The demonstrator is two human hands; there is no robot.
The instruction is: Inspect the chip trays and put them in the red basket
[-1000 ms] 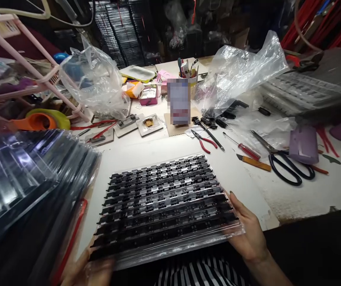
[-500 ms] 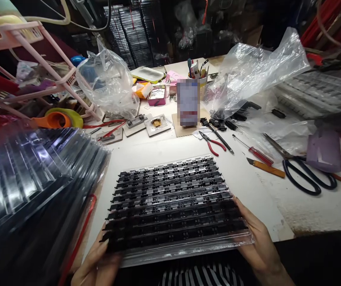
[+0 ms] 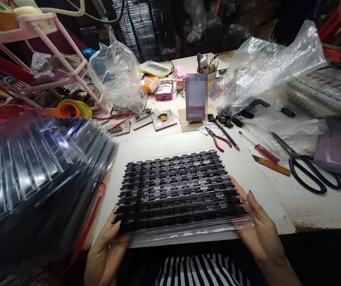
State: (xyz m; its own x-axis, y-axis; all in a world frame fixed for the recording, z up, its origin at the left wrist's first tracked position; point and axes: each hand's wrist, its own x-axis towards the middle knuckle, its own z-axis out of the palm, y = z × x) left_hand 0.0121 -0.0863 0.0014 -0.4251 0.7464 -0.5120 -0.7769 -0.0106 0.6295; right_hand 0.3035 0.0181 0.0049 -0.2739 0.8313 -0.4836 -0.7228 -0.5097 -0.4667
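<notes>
A clear plastic tray (image 3: 176, 234) carries rows of small black parts with metal pins (image 3: 176, 186). It lies low over the near edge of the white work surface (image 3: 164, 143). My left hand (image 3: 107, 246) grips its near left corner, thumb on the edge and fingers underneath. At the right edge, my right hand (image 3: 259, 226) supports the tray from the side and below, its thumb raised off the rim. The fingers under the tray are partly hidden.
Stacked plastic trays (image 3: 33, 174) rise at left beside a red strap (image 3: 89, 222). To the right lie scissors (image 3: 307, 167), a utility knife (image 3: 271, 165), a screwdriver (image 3: 265, 153) and red-handled pliers (image 3: 219, 139). A blurred upright device (image 3: 196, 97) stands behind, near plastic bags (image 3: 265, 71).
The tray and both hands appear a little farther from my body. My right thumb has lifted away from the tray's edge. The whole view has shifted slightly.
</notes>
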